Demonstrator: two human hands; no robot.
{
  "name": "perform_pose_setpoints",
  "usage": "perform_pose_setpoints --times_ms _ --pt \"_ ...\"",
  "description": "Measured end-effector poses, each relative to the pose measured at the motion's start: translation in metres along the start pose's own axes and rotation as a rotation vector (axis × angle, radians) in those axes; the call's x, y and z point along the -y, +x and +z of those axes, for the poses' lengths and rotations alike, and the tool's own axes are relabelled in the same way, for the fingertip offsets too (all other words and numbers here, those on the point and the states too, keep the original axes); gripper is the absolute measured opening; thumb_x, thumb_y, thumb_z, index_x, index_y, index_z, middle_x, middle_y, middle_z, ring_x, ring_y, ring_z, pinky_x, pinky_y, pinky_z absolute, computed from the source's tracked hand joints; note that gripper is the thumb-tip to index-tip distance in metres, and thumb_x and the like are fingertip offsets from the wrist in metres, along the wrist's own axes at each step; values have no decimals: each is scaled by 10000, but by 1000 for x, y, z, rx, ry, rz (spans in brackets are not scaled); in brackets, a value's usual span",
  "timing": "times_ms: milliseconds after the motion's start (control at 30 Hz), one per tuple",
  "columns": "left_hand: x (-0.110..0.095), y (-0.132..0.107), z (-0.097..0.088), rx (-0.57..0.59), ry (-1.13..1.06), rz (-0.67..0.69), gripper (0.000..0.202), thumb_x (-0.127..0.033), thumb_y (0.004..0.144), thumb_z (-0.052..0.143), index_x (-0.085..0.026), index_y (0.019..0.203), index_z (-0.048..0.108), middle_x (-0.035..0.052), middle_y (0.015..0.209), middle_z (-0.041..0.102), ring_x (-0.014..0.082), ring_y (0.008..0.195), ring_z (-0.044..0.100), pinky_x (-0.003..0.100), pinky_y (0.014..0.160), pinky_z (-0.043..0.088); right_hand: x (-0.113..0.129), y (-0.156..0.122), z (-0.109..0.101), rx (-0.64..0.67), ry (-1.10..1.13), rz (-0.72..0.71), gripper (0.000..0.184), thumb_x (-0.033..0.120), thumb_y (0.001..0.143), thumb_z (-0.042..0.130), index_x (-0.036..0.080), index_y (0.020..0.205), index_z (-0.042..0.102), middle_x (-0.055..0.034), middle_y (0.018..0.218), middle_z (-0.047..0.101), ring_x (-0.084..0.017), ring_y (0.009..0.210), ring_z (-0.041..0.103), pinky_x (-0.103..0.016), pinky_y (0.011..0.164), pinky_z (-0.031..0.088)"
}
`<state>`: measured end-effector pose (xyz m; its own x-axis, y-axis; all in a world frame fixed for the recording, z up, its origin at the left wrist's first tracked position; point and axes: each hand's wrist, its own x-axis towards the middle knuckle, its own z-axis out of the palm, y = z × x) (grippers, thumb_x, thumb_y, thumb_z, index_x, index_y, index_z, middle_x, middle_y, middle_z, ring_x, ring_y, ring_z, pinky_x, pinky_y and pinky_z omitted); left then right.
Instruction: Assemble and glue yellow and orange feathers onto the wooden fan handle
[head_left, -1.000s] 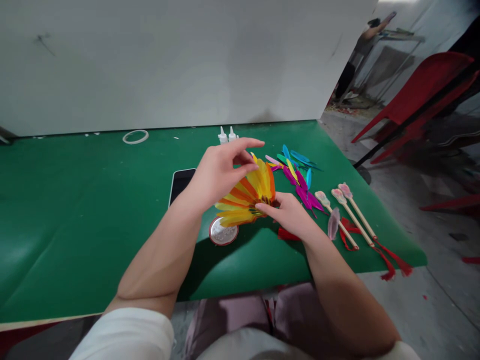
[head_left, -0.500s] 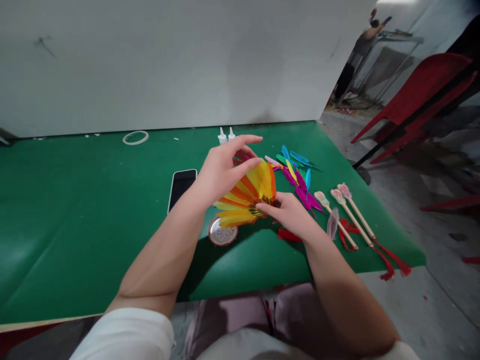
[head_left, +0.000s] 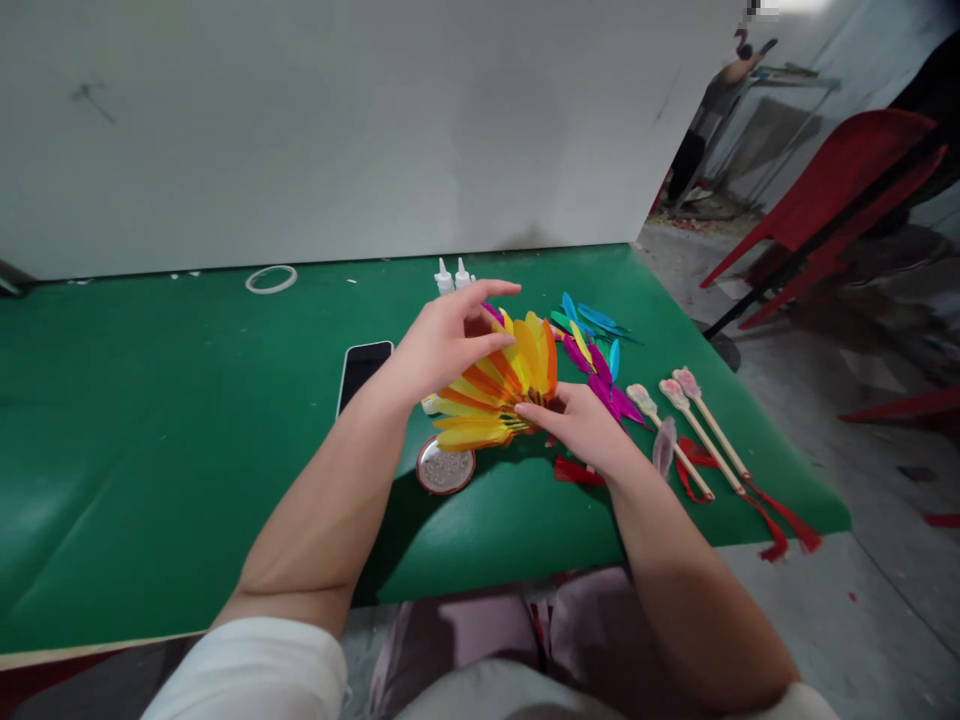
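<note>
Yellow and orange feathers spread in a feather fan [head_left: 499, 385] over the green table. My right hand [head_left: 574, 418] pinches the fan at its gathered base, thumb on top. Above the fan's upper left side, my left hand [head_left: 459, 335] has its fingers stretched out and apart from the thumb, holding nothing. Whether it touches the feather tips I cannot tell. Below the fan lies a round, silvery speckled disc with a red rim [head_left: 445, 465]. Loose magenta feathers [head_left: 604, 385] and blue feathers [head_left: 600, 320] lie to the right.
Several pale sticks [head_left: 709, 430] with red tassels lie at the right. A phone [head_left: 362, 368] is left of the fan, a white ring [head_left: 271, 279] farther back. White nozzle bottles [head_left: 453, 276] stand behind my left hand. A red chair [head_left: 840, 180] and a person [head_left: 724, 90] are beyond the table.
The fan's feathers tilt slightly more upright and their tips show more clearly. My left hand has lowered very slightly and shifted left; my right hand keeps its pinch.
</note>
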<state>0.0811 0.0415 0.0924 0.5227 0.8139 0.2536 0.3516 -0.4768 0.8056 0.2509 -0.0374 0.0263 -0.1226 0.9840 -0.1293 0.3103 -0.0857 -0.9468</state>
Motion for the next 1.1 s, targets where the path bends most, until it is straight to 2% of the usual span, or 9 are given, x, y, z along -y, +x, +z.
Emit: perform_pose_setpoints --times_ms 233,400,667,933,1100 --pt "-3 0 -1 -23 5 -7 429 -252 767 570 -213 1192 526 5 757 639 121 693 596 247 665 461 4 -1 -1 -7 51 43 358 425 738 598 128 934 639 -42 734 638 -113 561 526 -202 415 417" --pt "-4 0 -1 -33 -35 -38 391 -356 807 533 -229 1176 541 10 758 636 127 673 590 241 610 454 3 -1 -1 -14 92 56 356 425 721 620 132 921 644 -44 750 655 -127 591 561 -203 412 431" --pt "-7 0 -2 -78 -121 -77 357 -446 825 498 -262 1120 582 19 707 629 167 678 611 253 560 470 -1 2 -4 -72 325 35 357 415 695 659 124 899 636 -62 829 675 -126 631 598 -187 415 447" --pt "-3 2 3 -32 -181 -84 456 -273 731 628 -223 1175 534 -25 677 568 102 624 573 218 599 456 1 3 -3 -106 348 23 388 418 680 670 118 926 643 -67 843 670 -122 632 590 -184 410 448" --pt "-2 3 3 -31 -170 -81 418 -249 739 615 -224 1151 552 -34 641 557 93 606 568 209 592 450 3 2 -3 -132 327 33 358 393 683 674 125 918 642 -59 839 675 -119 630 593 -188 419 463"
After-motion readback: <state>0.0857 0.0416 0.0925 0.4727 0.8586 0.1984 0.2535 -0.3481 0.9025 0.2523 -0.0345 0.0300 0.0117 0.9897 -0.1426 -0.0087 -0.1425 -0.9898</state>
